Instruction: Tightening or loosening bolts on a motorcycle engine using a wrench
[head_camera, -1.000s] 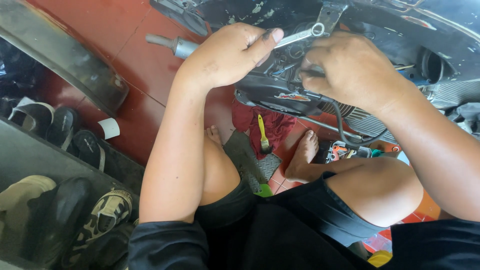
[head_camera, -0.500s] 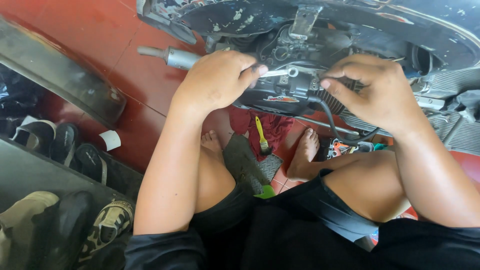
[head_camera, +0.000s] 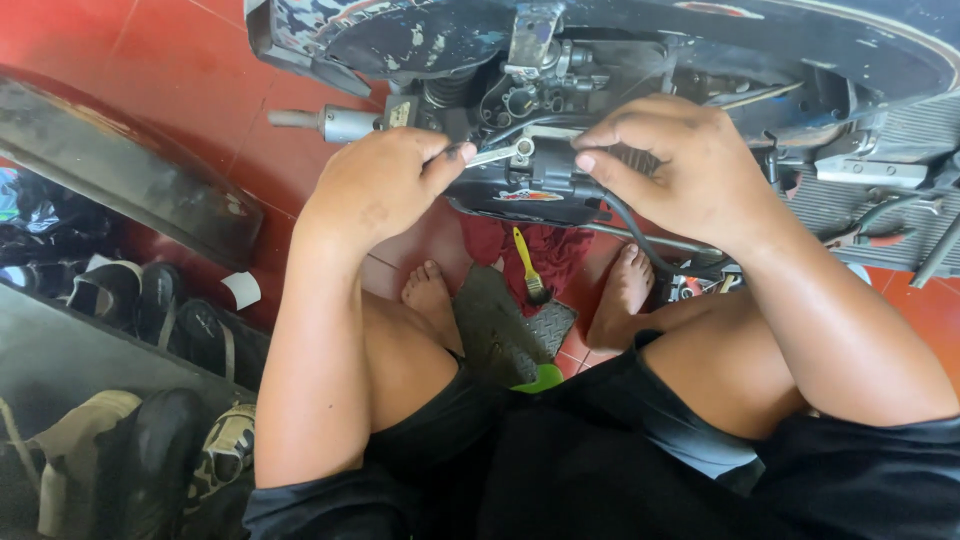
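While raised high a second ago, now dropped onto engine case (head_camera: 530, 190) mid-scene: wrench (head_camera: 497, 154) pinched in left hand (head_camera: 385, 185), ring end on fitting, right hand (head_camera: 680, 165) fingers curled narrow just right, likely steadying black hose (head_camera: 625, 225).

The glossy red tiled floor (head_camera: 150, 60) carries a crumpled dark red rag (head_camera: 540, 250) with a yellow-handled brush (head_camera: 527, 265) on it. A grey checker-patterned metal plate (head_camera: 510, 335) lies just beside the rag, and dark sandals (head_camera: 150, 310) sit at the left.
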